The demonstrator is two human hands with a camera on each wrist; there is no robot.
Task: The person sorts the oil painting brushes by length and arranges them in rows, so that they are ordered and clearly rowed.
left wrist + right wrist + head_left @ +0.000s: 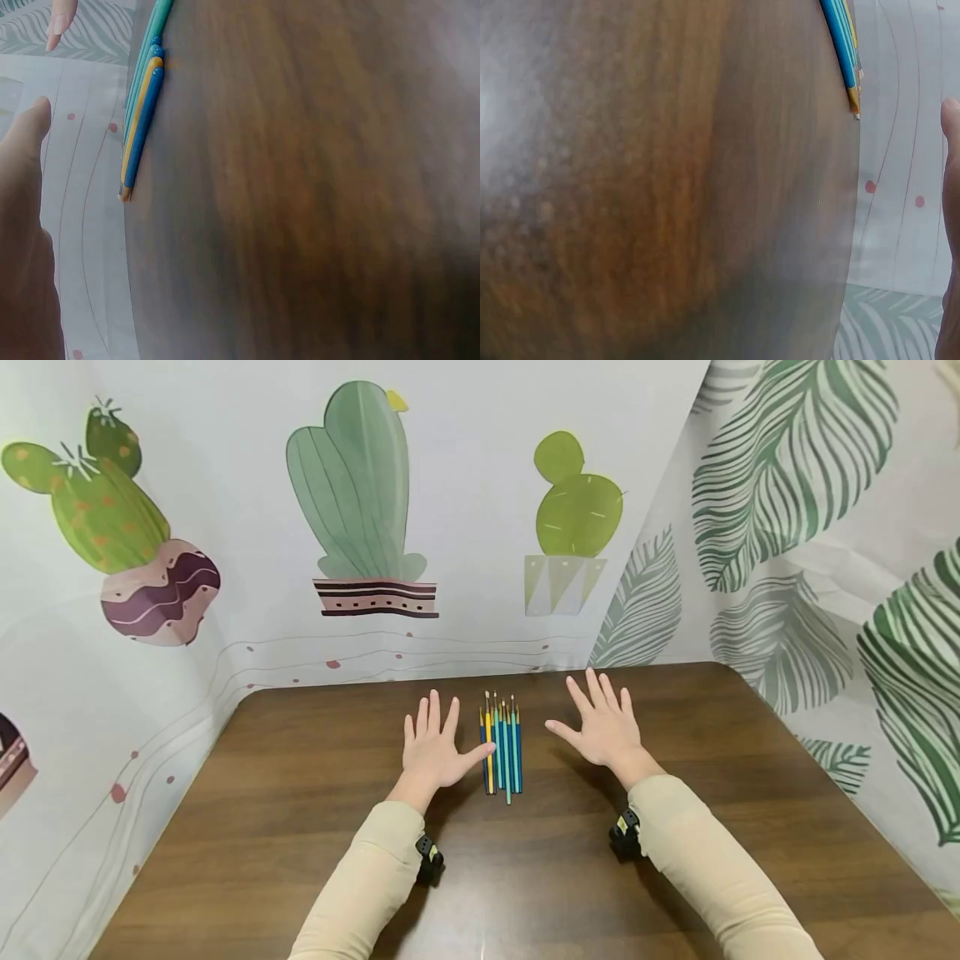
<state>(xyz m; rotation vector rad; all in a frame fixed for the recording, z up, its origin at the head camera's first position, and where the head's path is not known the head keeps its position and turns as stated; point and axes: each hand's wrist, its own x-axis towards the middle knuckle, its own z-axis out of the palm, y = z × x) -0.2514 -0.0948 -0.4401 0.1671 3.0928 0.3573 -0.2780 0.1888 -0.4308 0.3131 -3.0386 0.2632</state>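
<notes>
Several slim paintbrushes [504,752] with blue, teal and yellow handles lie side by side on the wooden table, bristle ends toward the far edge. To their left, my left hand [435,752] is spread with straight fingers, its thumb overlapping the yellow-handled paintbrush [490,768] in the head view. My right hand [603,731] is spread on the other side, thumb pointing at the brushes with a gap between. Both hands hold nothing. In the left wrist view the paintbrushes [142,112] show beyond the thumb; the right wrist view catches only the ends of some paintbrushes [844,56].
The brown wooden table [525,877] has rounded far corners. A white cloth [472,527] printed with cacti hangs behind it, and a leaf-patterned cloth [810,635] hangs at the right. Each wrist carries a small black camera [429,860] over a beige sleeve.
</notes>
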